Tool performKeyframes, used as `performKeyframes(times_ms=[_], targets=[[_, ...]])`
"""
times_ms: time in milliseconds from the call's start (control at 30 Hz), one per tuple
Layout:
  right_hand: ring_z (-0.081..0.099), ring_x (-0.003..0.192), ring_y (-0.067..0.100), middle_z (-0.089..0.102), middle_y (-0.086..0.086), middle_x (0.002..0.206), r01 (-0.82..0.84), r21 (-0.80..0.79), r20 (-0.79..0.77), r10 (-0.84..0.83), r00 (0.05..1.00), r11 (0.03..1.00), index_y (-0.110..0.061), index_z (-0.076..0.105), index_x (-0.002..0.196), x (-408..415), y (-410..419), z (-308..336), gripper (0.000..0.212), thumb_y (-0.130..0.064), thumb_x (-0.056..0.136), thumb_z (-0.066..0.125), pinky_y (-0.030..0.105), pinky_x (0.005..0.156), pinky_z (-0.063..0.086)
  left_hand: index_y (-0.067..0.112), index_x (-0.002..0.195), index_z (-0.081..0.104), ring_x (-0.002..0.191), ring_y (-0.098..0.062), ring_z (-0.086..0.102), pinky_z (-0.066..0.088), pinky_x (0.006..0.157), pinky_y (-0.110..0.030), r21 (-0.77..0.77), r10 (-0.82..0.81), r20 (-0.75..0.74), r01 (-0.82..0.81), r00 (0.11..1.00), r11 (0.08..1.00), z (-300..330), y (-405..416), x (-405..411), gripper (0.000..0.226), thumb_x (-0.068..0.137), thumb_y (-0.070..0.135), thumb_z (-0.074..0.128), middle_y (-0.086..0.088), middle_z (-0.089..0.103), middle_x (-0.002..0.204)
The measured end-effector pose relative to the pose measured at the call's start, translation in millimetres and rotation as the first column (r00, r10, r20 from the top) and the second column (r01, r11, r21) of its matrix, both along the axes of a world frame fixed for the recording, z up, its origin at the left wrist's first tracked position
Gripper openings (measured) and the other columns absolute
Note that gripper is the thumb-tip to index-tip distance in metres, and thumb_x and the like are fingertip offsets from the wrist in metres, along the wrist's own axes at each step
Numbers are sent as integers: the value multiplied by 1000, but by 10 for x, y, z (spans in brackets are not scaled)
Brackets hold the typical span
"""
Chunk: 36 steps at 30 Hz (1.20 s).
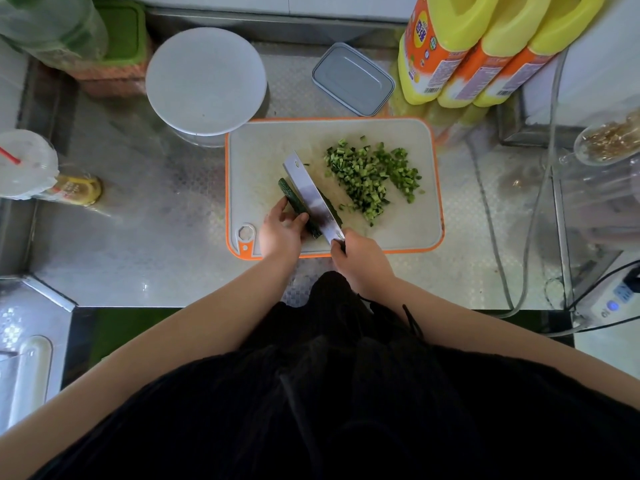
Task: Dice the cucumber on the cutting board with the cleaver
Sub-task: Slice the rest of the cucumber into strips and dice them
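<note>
On the cutting board (398,233), the left hand (280,230) curls its fingers around the uncut cucumber (290,192) near the board's front-left part, the right hand (360,261) grips the cleaver (311,197) lying along it, and the diced pieces (372,176) sit toward the board's right.

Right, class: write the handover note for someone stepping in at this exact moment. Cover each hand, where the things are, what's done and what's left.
Left hand: holds the near end of the uncut cucumber piece, steadying it on the cutting board.
Right hand: grips the cleaver by its handle, with the blade lying lengthwise along the cucumber piece.
Done: a pile of diced cucumber sits on the right half of the board.
Left: cut the remaining piece into strips, then dice it like the rest.
</note>
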State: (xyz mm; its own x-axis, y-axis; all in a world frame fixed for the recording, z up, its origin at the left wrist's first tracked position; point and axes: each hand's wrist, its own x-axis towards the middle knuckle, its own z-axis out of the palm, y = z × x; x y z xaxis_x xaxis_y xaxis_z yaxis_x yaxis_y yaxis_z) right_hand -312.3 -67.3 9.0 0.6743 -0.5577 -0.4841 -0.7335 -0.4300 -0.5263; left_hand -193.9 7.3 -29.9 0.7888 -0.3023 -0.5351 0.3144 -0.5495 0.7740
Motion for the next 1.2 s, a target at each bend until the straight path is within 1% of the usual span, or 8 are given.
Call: performKeyframes(times_ms=[100, 167, 333, 467, 700, 933, 1033, 1200], targets=[[43, 59, 22, 38, -4, 59, -8, -21, -11, 8, 1000, 1000, -20, 27, 65, 21, 9, -2, 37, -25, 99, 42, 31, 55, 28, 22, 139, 50, 104, -21, 63, 52, 90, -34, 15, -30, 17, 30, 999, 999, -32, -4, 14, 52, 90, 20, 66, -5, 61, 123], [43, 60, 22, 38, -3, 59, 4, -14, -12, -4, 1000, 1000, -14, 34, 70, 32, 15, 0, 31, -24, 99, 42, 32, 56, 29, 24, 138, 52, 102, -20, 63, 52, 90, -35, 28, -65, 33, 65, 997, 998, -52, -3, 24, 51, 89, 21, 66, -4, 60, 123], [41, 57, 21, 39, -2, 60, 9, -4, -34, -9, 999, 1000, -10, 36, 77, 74, 21, 6, 26, -24, 99, 41, 31, 55, 29, 26, 137, 53, 98, -15, 62, 49, 84, -27, 29, -84, 45, 83, 995, 996, -78, -6, 33, 49, 90, 20, 65, -1, 59, 124], [43, 66, 25, 39, 0, 63, 5, -7, -64, -5, 998, 1000, -7, 38, 83, 117, 24, 23, 22, -22, 99, 39, 32, 58, 29, 26, 139, 50, 90, -7, 55, 41, 78, -20, 31, -72, 42, 71, 997, 997, -67, -12, 32, 50, 91, 19, 64, 3, 55, 121], [57, 84, 36, 61, 21, 90, -1, -32, -86, -2, 996, 999, 0, 49, 94, 178, 36, 26, 22, -20, 99, 40, 33, 61, 30, 26, 138, 52, 89, -10, 55, 40, 76, -20, 56, -108, 67, 105, 992, 993, -132, -13, 47, 50, 90, 22, 64, -2, 58, 119], [58, 87, 35, 61, 21, 93, -25, -27, -110, 22, 994, 999, 2, 51, 96, 217, 27, 61, 23, -18, 99, 40, 31, 60, 28, 22, 142, 47, 100, -15, 55, 44, 90, -27, 58, -99, 70, 95, 993, 994, -143, -19, 34, 55, 90, 23, 65, -4, 52, 118], [57, 88, 35, 60, 19, 94, -35, -20, -119, 33, 992, 999, -5, 46, 89, 242, 20, 65, 17, -18, 99, 41, 31, 61, 29, 22, 142, 47, 98, -16, 55, 42, 85, -25, 62, -105, 74, 101, 992, 993, -134, -17, 34, 54, 91, 23, 64, -4, 52, 118], [59, 90, 34, 62, 18, 95, -36, -44, -130, 30, 991, 998, 1, 52, 101, 351, 24, 44, 23, -18, 99, 41, 32, 63, 34, 22, 141, 48, 93, -9, 48, 35, 81, -20, 63, -115, 86, 109, 990, 992, -106, -9, 28, 52, 92, 22, 63, 1, 48, 113]])
